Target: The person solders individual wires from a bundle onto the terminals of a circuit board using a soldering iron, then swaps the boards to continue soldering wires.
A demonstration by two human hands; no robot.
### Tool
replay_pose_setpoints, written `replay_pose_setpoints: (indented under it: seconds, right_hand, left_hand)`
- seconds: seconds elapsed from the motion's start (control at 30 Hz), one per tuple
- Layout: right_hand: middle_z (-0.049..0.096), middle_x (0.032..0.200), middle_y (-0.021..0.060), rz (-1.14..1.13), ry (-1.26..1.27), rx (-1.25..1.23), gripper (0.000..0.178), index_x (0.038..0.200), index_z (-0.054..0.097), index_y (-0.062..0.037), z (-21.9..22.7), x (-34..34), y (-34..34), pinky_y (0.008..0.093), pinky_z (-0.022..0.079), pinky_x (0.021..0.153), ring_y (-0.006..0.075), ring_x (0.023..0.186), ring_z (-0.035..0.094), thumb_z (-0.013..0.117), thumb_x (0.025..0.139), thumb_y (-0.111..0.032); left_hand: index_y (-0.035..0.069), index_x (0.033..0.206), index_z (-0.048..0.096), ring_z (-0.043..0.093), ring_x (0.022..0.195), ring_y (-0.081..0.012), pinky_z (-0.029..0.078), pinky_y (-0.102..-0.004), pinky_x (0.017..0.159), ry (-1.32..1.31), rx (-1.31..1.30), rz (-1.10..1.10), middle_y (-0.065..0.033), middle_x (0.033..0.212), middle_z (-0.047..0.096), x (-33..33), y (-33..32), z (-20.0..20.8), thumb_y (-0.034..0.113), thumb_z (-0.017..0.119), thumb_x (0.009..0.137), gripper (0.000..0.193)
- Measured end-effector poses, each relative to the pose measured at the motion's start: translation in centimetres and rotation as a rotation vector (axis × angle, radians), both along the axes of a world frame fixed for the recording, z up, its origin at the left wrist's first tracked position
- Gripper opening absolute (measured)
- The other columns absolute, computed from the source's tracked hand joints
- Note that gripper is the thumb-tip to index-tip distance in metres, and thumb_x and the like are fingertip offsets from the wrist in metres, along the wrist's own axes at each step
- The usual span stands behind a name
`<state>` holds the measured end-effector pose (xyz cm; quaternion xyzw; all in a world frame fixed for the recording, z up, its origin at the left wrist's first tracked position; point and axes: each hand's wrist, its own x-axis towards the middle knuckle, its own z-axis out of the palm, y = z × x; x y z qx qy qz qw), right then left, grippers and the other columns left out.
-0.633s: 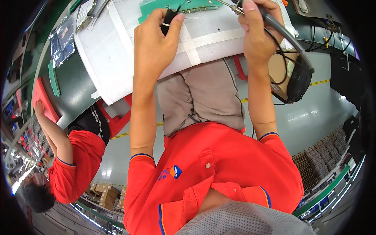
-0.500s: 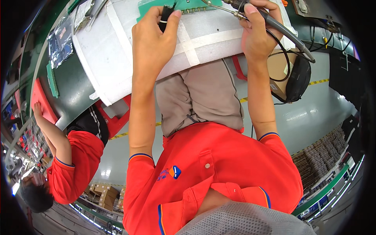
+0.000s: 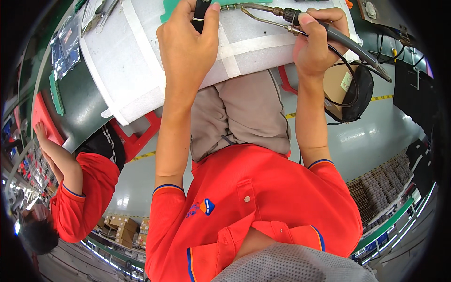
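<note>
The left hand [image 3: 188,47] has its fingers closed around a black bundle [image 3: 201,14] with a white band, held upright by the board's near edge. The bundle looks light and pliable; the banded part seems the surest place to pinch it.

The right hand [image 3: 314,49] grips the iron [image 3: 290,16], thumb against the side of its dark body. The iron should be light and stiff, though its grey cord [image 3: 350,43] probably drags a little. The dark body is the place to hold; the metal shaft [image 3: 260,7] may be hot. The thin tube [image 3: 268,21] below it looks easy to bend. The shaft reaches left toward the green board [image 3: 169,10]; whether its tip touches, I cannot tell.

The board lies on white foam [image 3: 124,61] crossed by tape. It looks thin, rigid and fragile, best taken by bare edges.

Farther out, the tabletop [image 3: 87,110] carries a silvery bag [image 3: 66,44] with a small reddish mark, unreadable. A carton [image 3: 334,77] at the right bears a pale label [image 3: 346,81] whose marks are too small to read. The red shirt [image 3: 277,197] has a blue-and-orange badge [image 3: 207,207] with unclear lettering.
</note>
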<state>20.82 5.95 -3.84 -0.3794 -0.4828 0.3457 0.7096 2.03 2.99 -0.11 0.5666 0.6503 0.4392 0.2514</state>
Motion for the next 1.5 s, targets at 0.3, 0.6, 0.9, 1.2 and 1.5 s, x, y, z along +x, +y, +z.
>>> replay_pose_setpoints:
  seconds: [0.3,0.6,0.9,1.2,1.5]
  right_hand:
    - [0.058,0.071,0.0075,-0.035,-0.249,-0.009,0.007,0.078,0.056,0.0026,-0.7,0.7,-0.4,0.0228,0.045,0.062,0.0107,0.060,0.052,0.062,0.073,0.002]
    - [0.057,0.061,-0.0020,-0.137,-0.463,0.217,0.004,0.076,0.066,-0.0018,-1.5,-0.5,0.3,0.0245,0.035,0.051,0.0110,0.052,0.048,0.065,0.080,0.000]
    - [0.050,0.070,-0.0009,0.296,0.672,0.204,0.012,0.082,0.049,-0.0051,0.2,-2.3,0.4,0.0182,0.035,0.057,0.0040,0.060,0.043,0.061,0.080,-0.005]
    - [0.058,0.072,0.0086,0.016,0.030,0.021,0.009,0.081,0.056,0.0030,-0.4,0.3,0.3,0.0240,0.047,0.064,0.0118,0.063,0.054,0.060,0.074,0.002]
    - [0.057,0.069,0.0087,-0.017,0.055,0.031,0.008,0.079,0.054,0.0023,0.4,-0.4,0.2,0.0233,0.045,0.058,0.0112,0.057,0.051,0.060,0.074,0.000]
  left_hand:
    - [-0.010,0.097,0.062,0.036,0.058,-0.0068,0.033,-0.0239,0.053,0.011,-0.017,0.021,-0.0047,0.070,0.060,-0.3,0.1,-0.6,0.027,0.067,0.091,0.037]
    - [-0.008,0.100,0.063,0.044,0.063,-0.0076,0.039,-0.0233,0.059,0.030,-0.056,0.028,-0.0071,0.076,0.066,-0.2,-0.1,-0.1,0.025,0.067,0.092,0.034]
    - [-0.007,0.101,0.064,0.042,0.061,-0.0069,0.038,-0.0231,0.057,0.034,-0.005,0.034,-0.0065,0.075,0.066,-0.1,0.1,-0.5,0.025,0.067,0.092,0.033]
    - [-0.006,0.090,0.061,0.042,0.057,-0.0077,0.035,-0.0263,0.052,0.022,-0.070,0.022,-0.0053,0.065,0.058,0.3,0.3,1.4,0.017,0.065,0.091,0.023]
    - [-0.002,0.090,0.064,0.039,0.050,-0.0018,0.027,-0.0203,0.046,-0.159,-0.025,0.043,0.0036,0.062,0.052,-2.6,-0.9,0.2,0.022,0.068,0.092,0.025]
